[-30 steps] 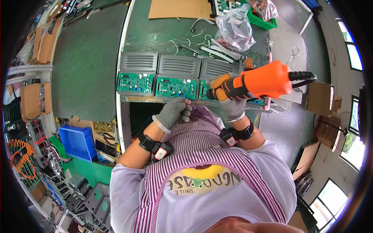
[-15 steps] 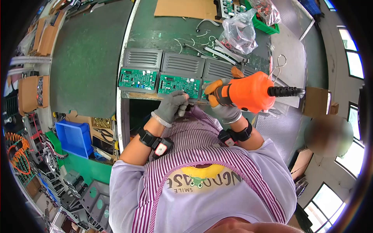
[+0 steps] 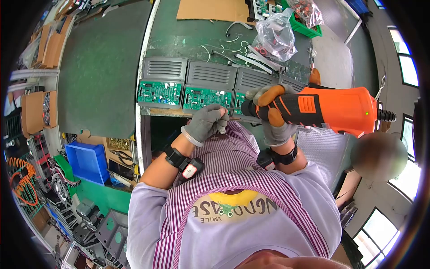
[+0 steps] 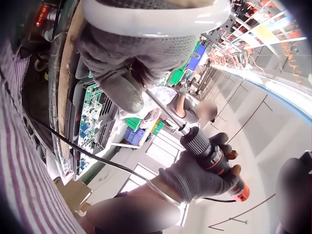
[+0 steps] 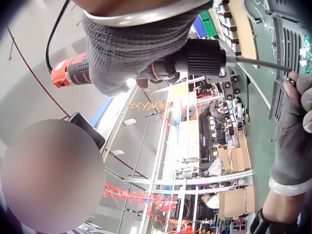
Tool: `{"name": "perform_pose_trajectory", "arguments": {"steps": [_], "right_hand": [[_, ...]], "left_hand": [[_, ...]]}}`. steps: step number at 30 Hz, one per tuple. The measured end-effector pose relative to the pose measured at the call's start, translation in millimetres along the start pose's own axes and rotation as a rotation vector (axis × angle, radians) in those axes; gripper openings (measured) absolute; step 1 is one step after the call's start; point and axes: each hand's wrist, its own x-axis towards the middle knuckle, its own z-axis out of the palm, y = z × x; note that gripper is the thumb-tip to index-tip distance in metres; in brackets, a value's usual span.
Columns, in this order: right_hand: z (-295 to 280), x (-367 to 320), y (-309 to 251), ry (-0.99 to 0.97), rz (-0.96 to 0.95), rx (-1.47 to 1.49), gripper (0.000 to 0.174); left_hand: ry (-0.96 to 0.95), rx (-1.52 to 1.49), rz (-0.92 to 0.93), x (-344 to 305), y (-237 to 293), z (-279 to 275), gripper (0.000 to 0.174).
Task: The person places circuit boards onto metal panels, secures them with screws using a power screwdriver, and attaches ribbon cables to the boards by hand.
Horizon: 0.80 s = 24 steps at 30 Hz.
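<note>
An orange-and-black electric screwdriver (image 3: 345, 107) lies level in my right hand (image 3: 273, 127), gloved grey with tan fingertips, whose fingers wrap its front grip. Its long steel bit (image 5: 263, 63) points left to the fingertips of my grey-gloved left hand (image 3: 206, 123). Thumb and fingers of that hand pinch a small dark screw-like piece (image 5: 292, 81) right at the bit's tip, mostly hidden by the glove. Both hands are at the bench's front edge, just before grey vented housings (image 3: 210, 74) with green circuit boards (image 3: 160, 92) in a row. The screwdriver overlaps the housings at right.
White and grey cable strips (image 3: 255, 62) and a clear plastic bag (image 3: 275, 38) lie behind the housings. A green bin (image 3: 307, 28) and cardboard sheet (image 3: 210, 10) are farther back. A blue tray (image 3: 87, 163) stands at left. Another person (image 4: 187, 107) is in the background.
The screwdriver first shifted left and tilted, then moved right and levelled, with its bit now meeting the left fingertips. My left hand has shifted slightly to the right, still pinching.
</note>
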Motion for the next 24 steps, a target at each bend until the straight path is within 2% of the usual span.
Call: {"name": "perform_pose_trajectory", "arguments": {"steps": [3,5,8,13,18,21,24], "right_hand": [[1,1,4,-0.033,-0.036,0.043,0.022],[-6,-3,4,-0.115,-0.023,0.016,0.039],[-6,-3,3,-0.144,-0.040,0.006,0.050],[4,1,1,-0.044,-0.040,0.144,0.024],[5,2,1,-0.022,-0.002,0.156,0.019],[3,7,5,0.014,0.060,-0.058,0.012],[-5,13,24,0.075,-0.031,-0.386,0.008]], "left_hand": [[-0.027,0.019,0.019,3,-2,-5,0.013],[-0.011,0.033,0.039,5,-3,-7,0.013],[-0.006,0.013,0.046,5,-1,-4,0.014],[-0.099,-0.031,0.050,2,-1,-5,0.017],[-0.072,-0.088,-0.030,-1,0,-4,0.020],[0.070,0.339,0.035,0,11,-2,0.021],[0.163,0.355,0.220,10,21,-11,0.020]]}}
